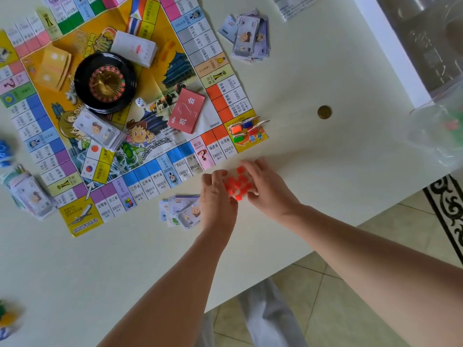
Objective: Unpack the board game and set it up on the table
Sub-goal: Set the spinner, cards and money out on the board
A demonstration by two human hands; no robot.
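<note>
Biggest worry here is the orange pieces point(238, 184) scattering: they're tiny and loose-looking, and both hands are bunching them together, so one squeeze too hard and a few could pop out and skitter across the table point(325, 171), maybe off the edge that runs just behind the right forearm. The left hand point(217, 196) has its fingers curled in against the pile from one side, and the right hand point(268, 189) curls over it from the other side, so the pieces sit right between the two, touching both. Can't tell if there's a clear wrapper around them or not. The other risk is the left wrist, since it's partly over a fanned stack of banknotes point(184, 212) and could drag them. The paper board point(150, 186) starts just past the left fingertips, so a bump there could shift it and jostle the roulette wheel point(105, 82) and die point(140, 101) further out. The player tokens point(246, 130) stand on the board corner just beyond both hands.
</note>
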